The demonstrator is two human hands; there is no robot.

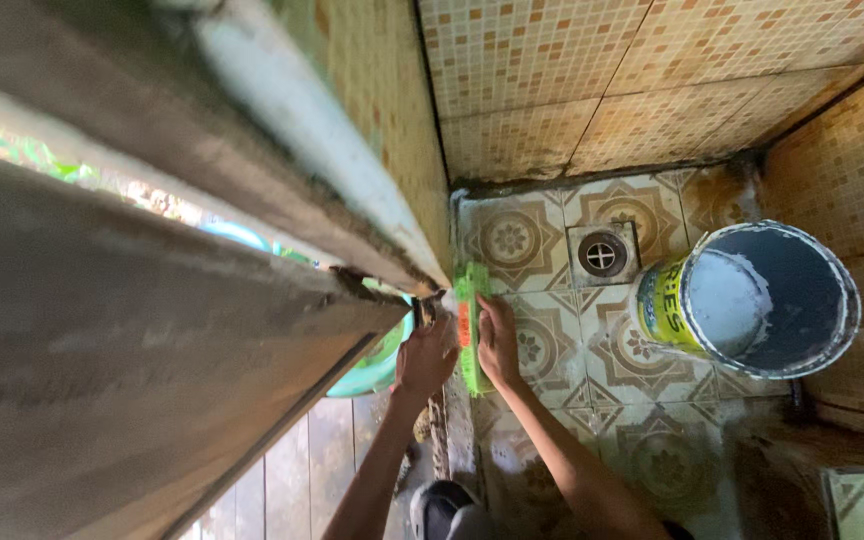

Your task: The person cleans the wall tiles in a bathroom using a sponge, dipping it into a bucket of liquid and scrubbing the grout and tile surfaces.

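Green spirit level (pixel 470 325): upright against the door jamb, at the edge of the patterned floor tiles (pixel 552 350). Right hand (pixel 497 345) grasps its side; left hand (pixel 424 358) clenched on the other side, touching it. Nearby: floor drain (pixel 602 254); grey paint bucket (pixel 752 300) well apart by the wall

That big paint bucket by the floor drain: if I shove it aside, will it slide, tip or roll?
The bucket looks empty, with only dried white residue inside, so it is probably light. It seems to stand upright on the patterned tile floor, so it would likely slide rather than roll. Being tall, a high push might tip it.
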